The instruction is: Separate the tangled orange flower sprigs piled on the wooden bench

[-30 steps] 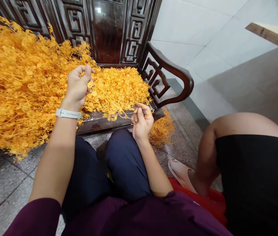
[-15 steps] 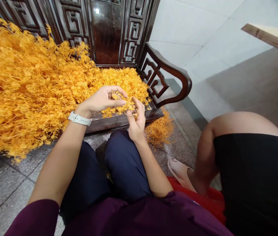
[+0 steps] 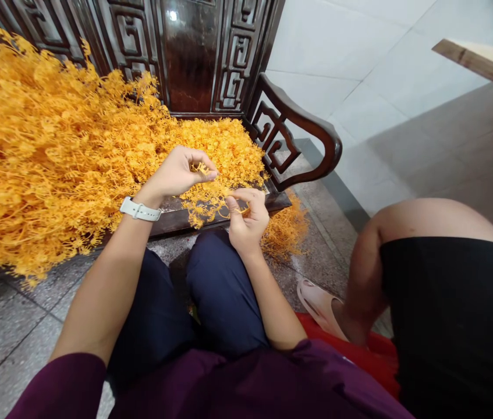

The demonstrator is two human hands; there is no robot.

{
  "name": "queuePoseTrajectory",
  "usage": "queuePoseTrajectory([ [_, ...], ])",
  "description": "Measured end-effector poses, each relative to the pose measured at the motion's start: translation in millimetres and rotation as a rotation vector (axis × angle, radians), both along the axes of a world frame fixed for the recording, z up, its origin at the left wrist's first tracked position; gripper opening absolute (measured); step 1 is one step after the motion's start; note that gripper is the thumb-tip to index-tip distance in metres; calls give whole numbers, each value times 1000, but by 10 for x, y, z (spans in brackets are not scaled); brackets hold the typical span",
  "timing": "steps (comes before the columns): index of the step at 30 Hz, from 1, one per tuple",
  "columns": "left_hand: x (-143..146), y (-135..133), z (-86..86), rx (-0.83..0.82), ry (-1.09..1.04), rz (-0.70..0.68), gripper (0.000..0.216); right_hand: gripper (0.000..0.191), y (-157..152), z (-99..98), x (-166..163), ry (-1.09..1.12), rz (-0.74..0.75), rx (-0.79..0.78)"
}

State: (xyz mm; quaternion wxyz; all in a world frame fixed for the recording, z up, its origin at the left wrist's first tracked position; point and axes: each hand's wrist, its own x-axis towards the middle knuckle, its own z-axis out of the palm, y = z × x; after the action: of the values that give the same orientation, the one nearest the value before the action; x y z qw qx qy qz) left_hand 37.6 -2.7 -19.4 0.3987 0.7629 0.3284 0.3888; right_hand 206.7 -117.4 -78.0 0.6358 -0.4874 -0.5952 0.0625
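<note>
My left hand (image 3: 181, 171), with a pale watch band on the wrist, is closed in a pinch on a small yellow flower piece (image 3: 202, 169). To its right and slightly nearer me, my right hand (image 3: 248, 224) pinches a thin yellow flower sprig (image 3: 206, 210) between thumb and fingers. The sprig reaches left from those fingertips over the front of the bench seat. Both hands are above the seat's front edge, apart from each other. Behind them lies a low heap of loose yellow flower pieces (image 3: 224, 142). A large pile of branching yellow sprigs (image 3: 54, 157) fills the seat at left.
The dark carved wooden bench has a curved armrest (image 3: 331, 145) on the right. Orange-yellow stems (image 3: 287, 230) lie on the floor beneath it. Another person's leg (image 3: 368, 267) in black shorts and a pink slipper (image 3: 322, 308) are at right, near a red thing (image 3: 377, 355).
My hands have moved apart: the left slightly back to the left, the right a little right. The sprig in the right hand now shows stretched out to the left.
</note>
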Motion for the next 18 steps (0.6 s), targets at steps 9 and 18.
queuePoseTrajectory([
  [9, 141, -48, -62, 109, -73, 128, 21, 15, 11, 85, 10, -199, 44, 17],
  [18, -237, 376, -197, -139, -379, 362, 11, 8, -357, 382, -91, -44, 270, 40],
])
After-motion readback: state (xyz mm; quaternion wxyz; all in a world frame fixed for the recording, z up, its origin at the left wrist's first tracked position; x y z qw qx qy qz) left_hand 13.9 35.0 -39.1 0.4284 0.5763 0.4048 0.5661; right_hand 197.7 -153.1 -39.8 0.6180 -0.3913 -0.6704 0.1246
